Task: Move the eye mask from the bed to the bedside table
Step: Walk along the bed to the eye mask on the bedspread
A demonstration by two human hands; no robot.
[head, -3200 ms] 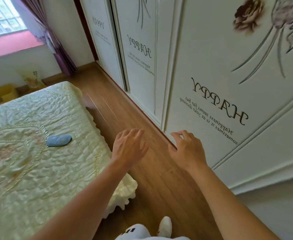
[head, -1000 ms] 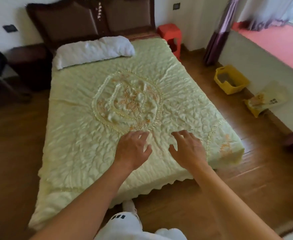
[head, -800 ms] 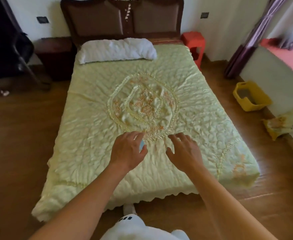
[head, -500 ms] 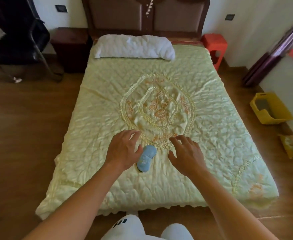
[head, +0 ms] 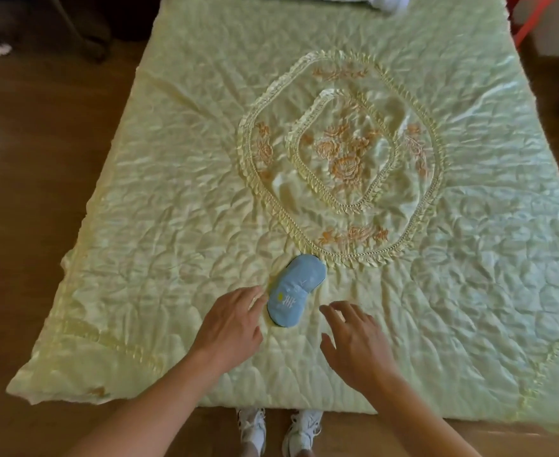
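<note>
Only the head view to go on here, looking down at the foot end of the pale green quilted satin bedspread [head: 172, 199] with the ruffled embroidered medallion in the middle. The small light blue padded fabric eye mask [head: 294, 294] lies flat on the bedspread, just beyond and between both hands, its far end touching the ruffle of the medallion. The left hand [head: 230, 328] is spread and empty, fingertips right beside the mask's near left edge; can't tell if they actually touch it. The right hand [head: 354, 341] is also spread loose, holding nothing, a bit apart from the mask on its right side. What could go wrong, I reckon: the satin looks slick and puffy, so a lazy pinch might just push the mask away or grab a fold of bedspread along with it. If there's a strap underneath, it's hidden, and it could dangle or snag. No bedside table in view, so the carry needs a turn first. No containers visible, nothing to report there.
</note>
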